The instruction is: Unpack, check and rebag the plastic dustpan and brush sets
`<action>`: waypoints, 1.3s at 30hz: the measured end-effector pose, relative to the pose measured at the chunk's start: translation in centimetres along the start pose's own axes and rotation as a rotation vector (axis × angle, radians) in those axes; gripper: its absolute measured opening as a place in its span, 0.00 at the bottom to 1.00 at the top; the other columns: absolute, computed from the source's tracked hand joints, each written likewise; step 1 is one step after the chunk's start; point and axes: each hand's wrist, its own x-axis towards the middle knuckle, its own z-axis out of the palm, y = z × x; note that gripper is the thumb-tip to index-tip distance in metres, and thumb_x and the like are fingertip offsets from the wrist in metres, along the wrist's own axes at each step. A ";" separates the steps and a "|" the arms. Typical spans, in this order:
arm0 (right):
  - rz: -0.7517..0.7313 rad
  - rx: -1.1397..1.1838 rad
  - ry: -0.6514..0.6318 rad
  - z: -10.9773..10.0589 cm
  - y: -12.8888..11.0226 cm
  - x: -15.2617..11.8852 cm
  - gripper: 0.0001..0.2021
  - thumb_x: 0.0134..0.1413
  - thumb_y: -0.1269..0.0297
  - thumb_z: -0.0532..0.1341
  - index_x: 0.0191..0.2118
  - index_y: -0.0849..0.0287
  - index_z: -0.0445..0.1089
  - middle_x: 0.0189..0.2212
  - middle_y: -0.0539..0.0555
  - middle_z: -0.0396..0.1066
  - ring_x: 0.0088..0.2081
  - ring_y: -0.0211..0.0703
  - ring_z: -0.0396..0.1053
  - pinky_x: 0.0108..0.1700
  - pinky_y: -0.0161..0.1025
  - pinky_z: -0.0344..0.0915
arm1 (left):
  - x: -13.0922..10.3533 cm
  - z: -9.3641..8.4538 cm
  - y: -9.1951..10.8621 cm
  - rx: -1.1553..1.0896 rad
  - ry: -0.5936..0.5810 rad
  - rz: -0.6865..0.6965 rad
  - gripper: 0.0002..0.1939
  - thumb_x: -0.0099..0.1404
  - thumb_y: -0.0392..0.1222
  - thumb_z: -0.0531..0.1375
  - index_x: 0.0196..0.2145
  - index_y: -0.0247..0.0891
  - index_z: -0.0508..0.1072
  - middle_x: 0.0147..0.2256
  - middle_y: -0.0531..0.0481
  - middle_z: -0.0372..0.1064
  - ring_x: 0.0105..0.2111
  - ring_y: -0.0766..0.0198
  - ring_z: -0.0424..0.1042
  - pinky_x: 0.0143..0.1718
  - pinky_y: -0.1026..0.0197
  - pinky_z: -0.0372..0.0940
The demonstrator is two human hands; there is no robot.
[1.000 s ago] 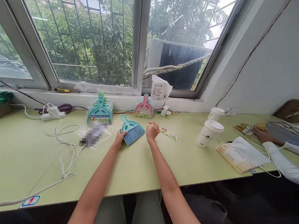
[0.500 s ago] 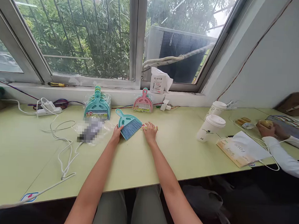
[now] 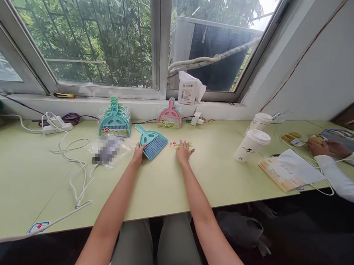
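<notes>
My left hand (image 3: 138, 153) grips the left edge of a teal dustpan (image 3: 145, 135) with a blue-bristled brush (image 3: 156, 147) fitted in it; its handle points to the upper left. To the right, my right hand (image 3: 183, 152) rests on a small printed card strip (image 3: 175, 146) lying flat on the table, fingers apart. Behind, a stack of teal dustpan sets (image 3: 115, 120) in clear wrap leans against the wall, and a wrapped pink dustpan set (image 3: 170, 117) stands right of it. A blurred object in clear plastic (image 3: 106, 150) lies to the left of my left hand.
White cables (image 3: 82, 182) and a power strip (image 3: 57, 127) lie at the left of the table (image 3: 148, 206). Two lidded paper cups (image 3: 248, 151) and a tissue pack (image 3: 288, 171) stand at the right. Another person's hands (image 3: 323, 146) hold a yellowish object at far right.
My right hand has shifted slightly right on the card strip, showing more of it. My left hand still holds the dustpan. The camera view has tilted a little.
</notes>
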 end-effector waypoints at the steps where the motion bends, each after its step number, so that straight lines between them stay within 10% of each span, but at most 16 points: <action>1: -0.016 0.012 -0.015 0.0 0.0 0.0 0.24 0.61 0.67 0.48 0.62 0.53 0.57 0.65 0.57 0.49 0.67 0.51 0.41 0.62 0.66 0.32 | 0.0 0.0 0.0 0.003 -0.003 0.002 0.11 0.60 0.37 0.59 0.41 0.39 0.66 0.37 0.49 0.70 0.35 0.66 0.73 0.39 0.61 0.69; 12: -0.101 0.646 0.137 -1.2 -1.8 -0.6 0.19 0.60 0.63 0.51 0.56 0.55 0.66 0.51 0.54 0.72 0.51 0.42 0.69 0.54 0.40 0.61 | -1.8 0.8 0.6 0.063 -0.125 -0.091 0.19 0.60 0.45 0.61 0.48 0.43 0.63 0.41 0.49 0.67 0.32 0.67 0.71 0.32 0.62 0.70; 21: -0.554 0.454 -0.126 0.3 -5.7 -4.2 0.21 0.63 0.64 0.52 0.61 0.48 0.58 0.63 0.48 0.54 0.67 0.46 0.44 0.66 0.59 0.32 | -2.5 1.5 0.8 -0.066 -0.226 -0.017 0.27 0.52 0.41 0.68 0.48 0.41 0.65 0.45 0.46 0.70 0.39 0.62 0.73 0.42 0.60 0.70; 32: -0.295 0.816 0.037 0.5 -5.3 -3.7 0.36 0.55 0.58 0.59 0.66 0.52 0.43 0.68 0.56 0.36 0.69 0.48 0.33 0.65 0.59 0.36 | -2.3 1.5 0.5 -0.011 -0.220 -0.008 0.30 0.47 0.33 0.67 0.48 0.42 0.65 0.44 0.47 0.70 0.42 0.59 0.73 0.44 0.54 0.70; 39: 0.128 1.593 -0.415 1.4 -4.4 -2.1 0.20 0.43 0.66 0.68 0.44 0.60 0.67 0.41 0.56 0.76 0.39 0.44 0.75 0.44 0.42 0.73 | -3.0 2.0 0.1 0.035 -0.286 0.059 0.31 0.49 0.39 0.67 0.50 0.41 0.63 0.43 0.46 0.68 0.42 0.56 0.73 0.45 0.50 0.69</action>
